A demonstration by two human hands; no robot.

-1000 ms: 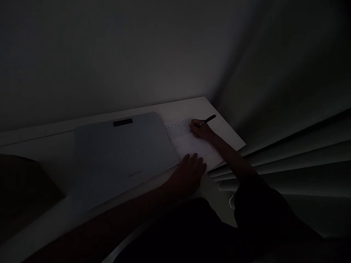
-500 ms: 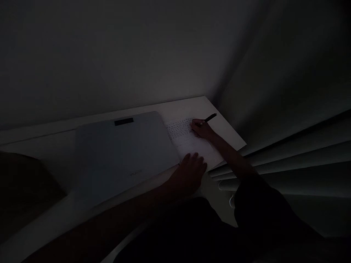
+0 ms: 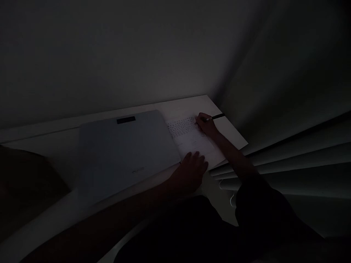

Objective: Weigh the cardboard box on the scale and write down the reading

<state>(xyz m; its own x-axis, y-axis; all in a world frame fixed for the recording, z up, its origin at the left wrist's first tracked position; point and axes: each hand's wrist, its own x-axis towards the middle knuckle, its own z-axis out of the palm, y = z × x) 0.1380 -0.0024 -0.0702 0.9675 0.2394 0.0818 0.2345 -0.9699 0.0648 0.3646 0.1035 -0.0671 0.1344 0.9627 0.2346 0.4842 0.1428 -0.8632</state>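
Under dim light, a sheet of paper (image 3: 189,140) with several rows of small dark marks lies on a white desk (image 3: 233,133). My right hand (image 3: 207,125) is closed round a dark pen (image 3: 218,116) at the upper right of the marked rows. The pen leans over to the right, and its tip is hidden by my fingers. My left hand (image 3: 190,171) lies on the paper's near edge, fingers stretched out and a little apart, holding nothing. A closed grey laptop (image 3: 123,149) sits left of the paper, close to my left fingers.
A dark strip (image 3: 126,119) lies along the laptop's far edge. Behind the desk rises a plain wall (image 3: 109,54). Folded curtains (image 3: 296,157) hang close on the right, by my right arm. A large dark shape (image 3: 27,182), hard to make out, covers the left side.
My right hand has shifted slightly right and up along the marked rows, and the pen has tilted flatter. My left hand stays on the paper. The view has moved a little.
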